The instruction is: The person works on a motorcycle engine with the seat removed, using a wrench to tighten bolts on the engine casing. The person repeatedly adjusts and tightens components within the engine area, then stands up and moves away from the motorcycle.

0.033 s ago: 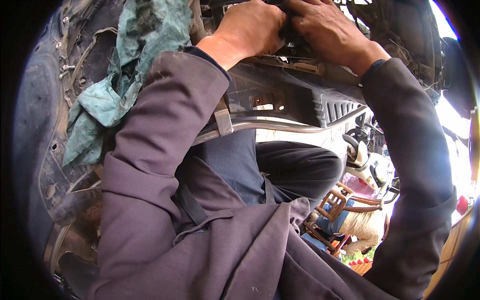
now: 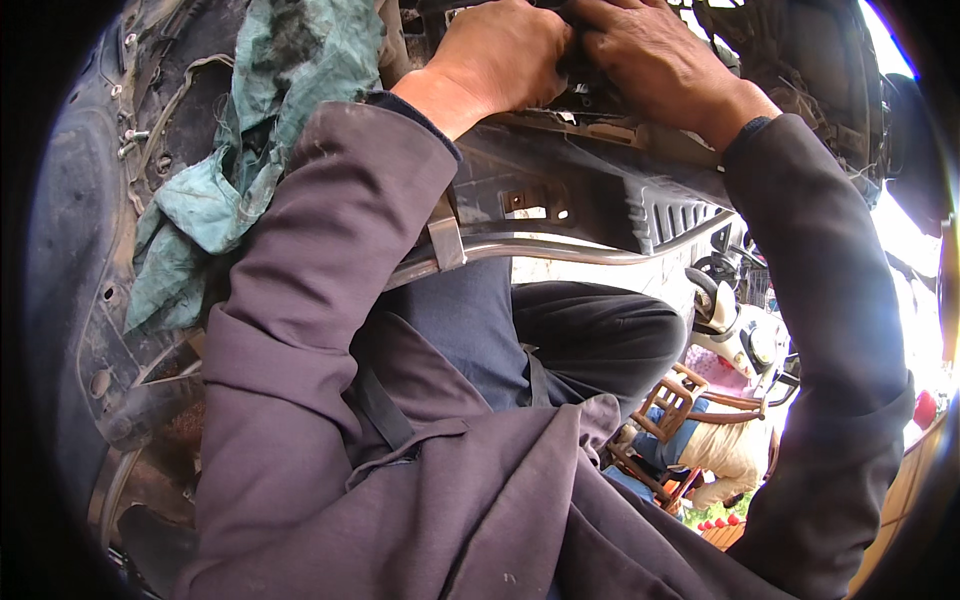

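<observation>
At the top centre, my left hand (image 2: 505,55) has curled fingers deep among dark, grimy parts of a vehicle (image 2: 580,120). My right hand (image 2: 660,65) is just right of it, fingers bent into the same dark recess; their tips and anything they grip are hidden. Below both hands runs a dark metal body panel (image 2: 560,160) with slots and vents, and a bent metal tube (image 2: 560,250) with a flat bracket (image 2: 445,242). A torn teal cloth (image 2: 210,200) hangs over the metalwork left of my left arm.
My bent knee (image 2: 600,330) is below the tube. Past it at the right stand a white scooter (image 2: 740,335) and a wooden chair (image 2: 680,400), with a seated person in beige clothing (image 2: 730,455) partly showing. Dark metal bodywork (image 2: 80,280) lines the left side.
</observation>
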Action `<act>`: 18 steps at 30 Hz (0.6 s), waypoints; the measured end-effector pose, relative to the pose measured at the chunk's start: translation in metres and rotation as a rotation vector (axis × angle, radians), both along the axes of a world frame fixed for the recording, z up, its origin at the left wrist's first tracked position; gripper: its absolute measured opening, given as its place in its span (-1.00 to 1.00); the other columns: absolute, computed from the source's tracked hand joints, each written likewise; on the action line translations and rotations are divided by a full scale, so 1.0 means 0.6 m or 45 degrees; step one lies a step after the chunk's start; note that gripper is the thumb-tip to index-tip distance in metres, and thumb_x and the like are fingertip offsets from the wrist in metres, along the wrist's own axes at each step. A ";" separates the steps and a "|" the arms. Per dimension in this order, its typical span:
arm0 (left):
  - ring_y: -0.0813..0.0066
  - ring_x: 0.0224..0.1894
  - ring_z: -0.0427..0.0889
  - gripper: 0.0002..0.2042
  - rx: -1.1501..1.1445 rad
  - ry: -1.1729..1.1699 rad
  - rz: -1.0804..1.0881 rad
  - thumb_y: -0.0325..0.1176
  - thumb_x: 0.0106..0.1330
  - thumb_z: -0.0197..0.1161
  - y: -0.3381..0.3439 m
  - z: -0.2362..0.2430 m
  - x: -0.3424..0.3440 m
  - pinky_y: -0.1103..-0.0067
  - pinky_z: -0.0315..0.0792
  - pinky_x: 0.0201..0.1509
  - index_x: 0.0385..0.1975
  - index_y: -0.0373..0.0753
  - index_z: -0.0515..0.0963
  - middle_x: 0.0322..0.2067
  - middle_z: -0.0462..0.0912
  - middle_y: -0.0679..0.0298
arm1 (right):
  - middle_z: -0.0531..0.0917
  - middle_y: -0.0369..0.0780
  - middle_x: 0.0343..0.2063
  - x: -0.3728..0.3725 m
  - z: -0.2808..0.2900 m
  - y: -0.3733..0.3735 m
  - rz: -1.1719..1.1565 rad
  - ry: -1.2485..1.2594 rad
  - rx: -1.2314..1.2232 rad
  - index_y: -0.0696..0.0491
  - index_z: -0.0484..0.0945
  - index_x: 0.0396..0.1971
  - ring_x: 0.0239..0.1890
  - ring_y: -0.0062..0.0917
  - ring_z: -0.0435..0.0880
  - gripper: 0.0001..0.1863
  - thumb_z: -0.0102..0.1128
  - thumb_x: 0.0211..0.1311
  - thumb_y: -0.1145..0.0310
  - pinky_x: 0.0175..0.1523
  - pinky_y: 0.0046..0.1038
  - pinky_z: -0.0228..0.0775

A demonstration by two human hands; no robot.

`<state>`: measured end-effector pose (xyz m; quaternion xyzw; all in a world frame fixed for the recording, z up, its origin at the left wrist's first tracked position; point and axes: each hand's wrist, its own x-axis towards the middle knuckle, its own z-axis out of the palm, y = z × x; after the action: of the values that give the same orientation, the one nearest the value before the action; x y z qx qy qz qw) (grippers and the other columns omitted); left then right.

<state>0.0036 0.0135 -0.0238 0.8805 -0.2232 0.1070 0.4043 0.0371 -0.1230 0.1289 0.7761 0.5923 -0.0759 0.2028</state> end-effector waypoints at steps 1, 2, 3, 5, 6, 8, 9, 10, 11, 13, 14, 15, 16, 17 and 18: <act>0.10 -0.28 0.75 -0.86 0.034 0.015 0.001 -0.25 0.11 0.39 0.003 0.004 0.000 0.29 0.64 -0.19 -0.35 -0.07 0.72 -0.43 0.74 0.17 | 0.60 -0.13 -0.06 0.000 -0.002 0.000 -0.005 -0.014 -0.023 0.14 0.72 -0.38 0.20 -0.20 0.44 -0.75 0.19 0.05 0.29 0.34 -0.07 0.22; 0.07 -0.29 0.75 -0.88 0.055 0.053 -0.015 -0.26 0.08 0.37 0.005 0.008 0.000 0.24 0.64 -0.18 -0.41 -0.09 0.72 -0.44 0.74 0.12 | 0.60 -0.13 -0.07 0.001 -0.003 0.000 -0.010 -0.026 -0.048 0.14 0.72 -0.38 0.20 -0.20 0.44 -0.74 0.19 0.05 0.29 0.34 -0.07 0.21; 0.03 -0.29 0.76 -0.89 0.076 0.092 -0.031 -0.27 0.06 0.35 0.007 0.012 -0.001 0.20 0.64 -0.17 -0.48 -0.12 0.72 -0.46 0.73 0.06 | 0.59 -0.13 -0.07 0.000 -0.003 -0.001 -0.029 -0.027 -0.084 0.14 0.72 -0.38 0.20 -0.20 0.44 -0.74 0.19 0.05 0.28 0.34 -0.07 0.21; -0.01 -0.29 0.77 -0.89 0.079 0.131 -0.050 -0.28 0.04 0.34 0.011 0.018 -0.002 0.16 0.64 -0.16 -0.54 -0.14 0.72 -0.47 0.73 0.01 | 0.59 -0.13 -0.08 0.001 -0.003 -0.003 -0.065 -0.035 -0.156 0.13 0.71 -0.39 0.20 -0.20 0.44 -0.74 0.20 0.04 0.26 0.34 -0.09 0.21; 0.00 -0.29 0.77 -0.89 0.061 0.135 -0.053 -0.28 0.04 0.34 0.015 0.020 -0.004 0.17 0.64 -0.16 -0.55 -0.14 0.72 -0.47 0.73 0.01 | 0.59 -0.13 -0.09 0.001 -0.003 -0.003 -0.074 -0.023 -0.157 0.12 0.71 -0.39 0.20 -0.20 0.44 -0.74 0.20 0.04 0.26 0.34 -0.09 0.21; 0.00 -0.29 0.77 -0.89 0.024 0.114 -0.051 -0.27 0.05 0.34 0.019 0.023 -0.009 0.18 0.65 -0.16 -0.55 -0.13 0.72 -0.47 0.73 0.02 | 0.59 -0.13 -0.10 0.001 -0.003 -0.004 -0.093 0.003 -0.156 0.12 0.71 -0.40 0.20 -0.19 0.44 -0.75 0.20 0.04 0.26 0.33 -0.10 0.21; 0.01 -0.28 0.77 -0.88 0.004 0.086 -0.043 -0.26 0.06 0.34 0.020 0.024 -0.012 0.19 0.65 -0.16 -0.55 -0.13 0.72 -0.46 0.74 0.02 | 0.59 -0.13 -0.09 0.001 -0.003 -0.004 -0.082 -0.003 -0.149 0.11 0.71 -0.40 0.19 -0.19 0.44 -0.75 0.20 0.04 0.26 0.34 -0.10 0.21; 0.01 -0.28 0.77 -0.88 -0.016 0.055 -0.033 -0.25 0.06 0.35 0.021 0.024 -0.012 0.20 0.65 -0.15 -0.55 -0.12 0.73 -0.46 0.74 0.03 | 0.59 -0.13 -0.09 0.001 -0.004 -0.003 -0.069 -0.011 -0.141 0.11 0.72 -0.39 0.19 -0.19 0.44 -0.75 0.20 0.04 0.26 0.34 -0.10 0.20; 0.02 -0.28 0.78 -0.87 0.019 0.064 -0.055 -0.24 0.07 0.35 0.021 0.025 -0.010 0.21 0.65 -0.16 -0.55 -0.12 0.73 -0.46 0.75 0.05 | 0.59 -0.13 -0.09 0.001 -0.004 -0.003 -0.058 -0.019 -0.134 0.11 0.72 -0.39 0.19 -0.19 0.44 -0.75 0.20 0.04 0.27 0.34 -0.09 0.20; 0.04 -0.28 0.78 -0.86 0.088 0.084 -0.103 -0.22 0.08 0.37 0.015 0.025 -0.005 0.23 0.65 -0.17 -0.54 -0.13 0.73 -0.46 0.75 0.07 | 0.60 -0.12 -0.08 0.002 -0.003 -0.003 -0.068 0.014 -0.118 0.11 0.73 -0.39 0.19 -0.18 0.44 -0.75 0.20 0.05 0.27 0.35 -0.09 0.19; 0.05 -0.29 0.78 -0.85 0.110 0.042 -0.099 -0.22 0.09 0.36 0.013 0.025 -0.004 0.23 0.66 -0.17 -0.53 -0.13 0.73 -0.46 0.75 0.08 | 0.60 -0.12 -0.07 0.002 -0.002 -0.002 -0.075 0.032 -0.110 0.11 0.73 -0.39 0.19 -0.18 0.44 -0.75 0.20 0.05 0.27 0.35 -0.08 0.18; 0.06 -0.29 0.79 -0.85 0.132 0.001 -0.092 -0.22 0.10 0.36 0.011 0.023 -0.002 0.24 0.66 -0.18 -0.52 -0.14 0.73 -0.46 0.76 0.09 | 0.60 -0.12 -0.07 0.002 -0.001 -0.003 -0.094 0.049 -0.124 0.11 0.73 -0.39 0.19 -0.18 0.44 -0.75 0.20 0.05 0.28 0.36 -0.08 0.18; 0.08 -0.29 0.79 -0.85 0.155 -0.040 -0.083 -0.22 0.11 0.36 0.009 0.022 -0.002 0.24 0.66 -0.19 -0.52 -0.14 0.73 -0.46 0.76 0.10 | 0.60 -0.12 -0.07 0.002 0.000 -0.003 -0.110 0.066 -0.138 0.11 0.73 -0.39 0.19 -0.18 0.44 -0.75 0.20 0.05 0.28 0.36 -0.08 0.18; 0.09 -0.30 0.79 -0.84 0.171 -0.038 -0.062 -0.22 0.12 0.35 0.006 0.020 -0.002 0.25 0.66 -0.19 -0.51 -0.14 0.73 -0.46 0.76 0.10 | 0.61 -0.12 -0.06 0.002 0.001 -0.003 -0.129 0.084 -0.153 0.11 0.74 -0.39 0.19 -0.18 0.44 -0.75 0.20 0.05 0.28 0.36 -0.07 0.17; 0.10 -0.30 0.79 -0.84 0.189 -0.037 -0.040 -0.22 0.14 0.34 0.002 0.020 -0.001 0.25 0.67 -0.19 -0.51 -0.15 0.73 -0.46 0.76 0.10 | 0.61 -0.12 -0.07 0.002 0.002 -0.003 -0.106 0.081 -0.122 0.11 0.74 -0.39 0.19 -0.18 0.44 -0.75 0.20 0.05 0.28 0.36 -0.07 0.17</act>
<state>0.0027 0.0147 -0.0121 0.9028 -0.2502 0.0965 0.3362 0.0386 -0.1247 0.1298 0.7867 0.5612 -0.1373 0.2174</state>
